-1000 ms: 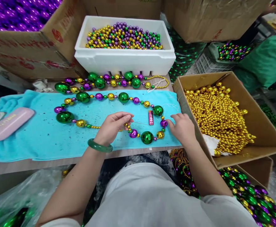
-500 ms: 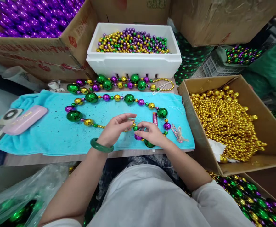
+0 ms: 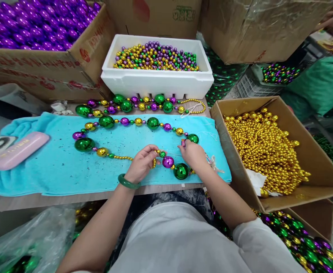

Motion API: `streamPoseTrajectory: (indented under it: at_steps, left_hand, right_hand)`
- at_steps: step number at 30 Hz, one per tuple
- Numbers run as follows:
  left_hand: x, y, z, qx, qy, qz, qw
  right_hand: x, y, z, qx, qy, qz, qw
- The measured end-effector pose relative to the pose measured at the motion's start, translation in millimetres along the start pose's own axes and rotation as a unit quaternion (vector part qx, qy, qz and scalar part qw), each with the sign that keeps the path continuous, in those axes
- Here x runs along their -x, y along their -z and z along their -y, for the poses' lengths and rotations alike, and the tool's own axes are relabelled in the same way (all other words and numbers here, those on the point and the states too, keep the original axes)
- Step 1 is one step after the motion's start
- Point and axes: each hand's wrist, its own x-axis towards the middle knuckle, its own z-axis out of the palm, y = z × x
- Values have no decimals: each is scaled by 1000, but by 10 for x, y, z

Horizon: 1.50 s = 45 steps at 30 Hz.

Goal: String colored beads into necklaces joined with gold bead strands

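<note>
Since 0.5 s ago the right hand (image 3: pixel 194 155) has moved off the strand's middle, back and to the right, to the lighter (image 3: pixel 183 143); the left hand (image 3: pixel 142 163) has stayed on the beads.

Hands:
- Left hand: fingers curled, pinching the necklace (image 3: pixel 126 134) at its small gold beads, just left of a small green bead (image 3: pixel 162 154). Green bangle (image 3: pixel 128 182) on the wrist.
- Right hand: fingers bent over the lighter, covering most of it. Cannot tell if it grips or only touches.

Necklace:
- Lies as a loop on the towel (image 3: pixel 55 167), near edge running between the 2 hands.
- Purple bead (image 3: pixel 168 162) and big green bead (image 3: pixel 181 171) sit between the hands, near the towel's front edge.
- Another big green bead (image 3: pixel 193 138) lies just beyond the right hand's fingertips.

Surroundings:
- 2nd necklace (image 3: pixel 143 104) lies behind the towel, along the foot of the foam box (image 3: pixel 157 81), which holds mixed gold, purple and green beads.
- Carton (image 3: pixel 280 148) of gold strands stands to the right, beside the towel end.
- Snips (image 3: pixel 214 163) lie on the towel, just right of the right hand.
- Pink case (image 3: pixel 16 149) rests at the towel's left end.
- Purple-bead carton (image 3: pixel 41 49) stands at rear left.
- A person in green (image 3: pixel 320 81) is at far right.
</note>
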Motion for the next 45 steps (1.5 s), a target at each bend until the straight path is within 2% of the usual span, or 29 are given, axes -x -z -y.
streamPoseTrajectory:
  at_steps: [2,5,8,10,12,14,16,17,19,21,23,26,31,33,35,45]
  left_hand:
    - [10,-20,11,27,7,12,1000]
    - [49,13,-28,73,25,43,996]
    - [105,106,-149,101,18,66,993]
    - [140,160,-260,104,4,84,991]
    - [163,181,-358,95,-4,103,990]
    - [168,164,-413,82,-1,117,990]
    - [152,123,-413,75,5,116,990]
    - [139,101,-396,73,9,111,991]
    - [108,61,-343,76,14,94,993]
    - [84,31,-291,81,11,80,993]
    - [76,7,-256,88,12,73,993]
    - [86,-30,-237,96,22,66,993]
    - [100,-87,-233,94,29,50,994]
    - [96,-103,-226,95,30,44,994]
    - [90,-113,-217,100,27,40,994]
    - [87,-124,-175,108,20,32,993]
  right_hand:
    - [-41,-34,24,81,-8,33,996]
    - [-87,-57,41,101,-27,48,993]
    - [-128,-26,-17,8,-25,79,997]
    - [-144,5,-69,-141,-10,120,983]
    - [-141,31,-92,-330,-1,163,930]
    - [-113,55,-68,-499,6,191,846]
    - [-66,78,-10,-607,23,209,766]
    - [-41,86,23,-637,39,221,737]
    - [4,90,77,-663,81,250,701]
    - [30,74,105,-665,112,270,688]
    - [39,48,112,-664,117,274,686]
    - [52,38,124,-660,103,244,703]
    - [120,156,232,-588,91,176,784]
    - [143,198,274,-562,87,164,806]
    - [152,206,296,-551,85,162,814]
    - [132,36,258,-543,136,138,817]
